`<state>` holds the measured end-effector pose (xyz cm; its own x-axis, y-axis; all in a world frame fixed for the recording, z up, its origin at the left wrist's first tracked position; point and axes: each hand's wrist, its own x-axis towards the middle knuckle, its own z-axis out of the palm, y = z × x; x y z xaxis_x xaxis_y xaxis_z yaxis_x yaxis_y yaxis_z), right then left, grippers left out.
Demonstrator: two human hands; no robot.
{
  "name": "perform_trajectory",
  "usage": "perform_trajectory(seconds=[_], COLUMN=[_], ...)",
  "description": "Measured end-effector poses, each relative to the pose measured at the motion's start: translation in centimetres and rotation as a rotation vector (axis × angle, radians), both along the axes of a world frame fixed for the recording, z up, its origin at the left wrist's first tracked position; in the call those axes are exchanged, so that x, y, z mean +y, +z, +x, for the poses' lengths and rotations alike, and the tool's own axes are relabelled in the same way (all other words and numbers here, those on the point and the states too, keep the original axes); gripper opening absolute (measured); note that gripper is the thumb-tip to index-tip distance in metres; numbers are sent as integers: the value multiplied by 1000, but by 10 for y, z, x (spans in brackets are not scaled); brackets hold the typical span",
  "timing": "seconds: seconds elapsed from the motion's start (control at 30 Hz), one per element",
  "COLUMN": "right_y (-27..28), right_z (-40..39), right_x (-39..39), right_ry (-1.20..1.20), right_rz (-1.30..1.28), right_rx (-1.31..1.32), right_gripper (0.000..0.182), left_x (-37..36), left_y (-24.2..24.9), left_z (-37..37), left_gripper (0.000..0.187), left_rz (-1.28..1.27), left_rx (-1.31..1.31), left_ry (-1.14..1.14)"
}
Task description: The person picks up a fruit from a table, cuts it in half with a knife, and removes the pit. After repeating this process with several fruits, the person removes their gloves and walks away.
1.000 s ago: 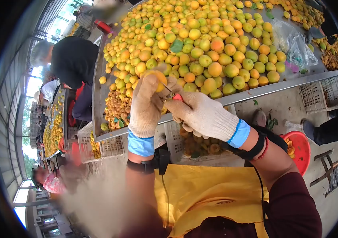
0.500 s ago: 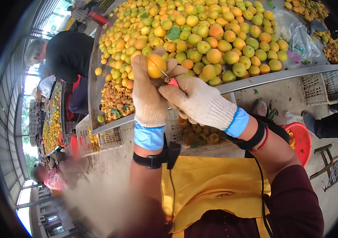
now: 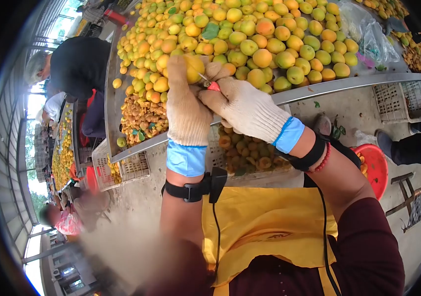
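Vs. approx. 1 sec ago, whole view's shifted a bit: the long, straight metal table rim (image 3: 348,88) sits higher in frame, & both hands w/ it, reaching slightly further over the table. L hand (image 3: 187,106) (knit work glove, off-white w/ tan palm side, blue cuff) is curled round a smooth, round yellow-orange fruit (image 3: 194,69), thumb side pressed along it; firm hold by the look of it. R hand (image 3: 247,106), same type of glove, has fingers closed round the red handle of a small knife (image 3: 213,86), thin metal blade angled up & left to the fruit's lower R side. Half a sec ago a dark line showed across the fruit; now the fruit's blurred, so can't tell if that line's a cut or how deep the blade is. Meaning, imo: cutting's underway, fruit not yet split, no halves apart in the hands. Fruit's held up above the near edge of the big pile of whole yellow, orange & green-tinged fruit (image 3: 269,44); the heap of small, brownish-orange wet-looking pieces (image 3: 144,118) lies just L of L hand, apparently same as before.
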<state>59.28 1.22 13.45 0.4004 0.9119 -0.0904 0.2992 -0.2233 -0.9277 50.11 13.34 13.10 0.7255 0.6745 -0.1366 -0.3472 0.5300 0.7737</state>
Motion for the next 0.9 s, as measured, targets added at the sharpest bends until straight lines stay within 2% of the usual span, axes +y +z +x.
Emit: perform_trajectory(seconds=[0.1,0.17,0.2,0.27,0.3,0.37,0.4,0.47,0.5,0.53,0.6,0.73,0.8,0.83,0.9], right_y=[9,34,26,3,-1,-6,-9,0,8,13,16,-8,-23,-11,-10], right_z=[3,7,5,-3,-6,-6,-2,-2,3,4,3,-11,-19,-17,-18], right_x=[-5,-11,-9,0,3,6,5,3,2,1,-3,6,12,12,11], right_ry=[127,167,167,143,147,-47,-56,85,120,120,190,101,22,41,19], right_rz=[23,-210,-211,-44,-46,6,0,166,-116,-118,-137,-91,21,-74,-50], right_rx=[17,253,252,206,209,-69,-72,-200,88,87,81,243,-191,-169,-150], right_gripper=[47,46,46,44,44,44,44,47,46,46,45,43,45,47,47], left_x=[11,11,12,15,15,10,10,7,10,9,6,4,13,14,14], left_y=[2,16,16,13,8,-4,-6,4,7,9,12,9,-1,1,7], left_z=[-9,-10,-10,-11,-11,-4,-2,-8,-12,-12,-12,-15,-15,-13,-19], left_gripper=[58,57,57,57,57,59,59,75,73,73,57,52,51,51,49], left_rz=[61,331,331,282,280,-6,-12,40,129,127,692,614,199,196,148], left_rx=[56,198,198,194,197,28,25,142,222,221,420,378,176,170,113], left_ry=[-6,18,19,7,11,-39,-48,-13,-13,-12,125,125,55,53,9])
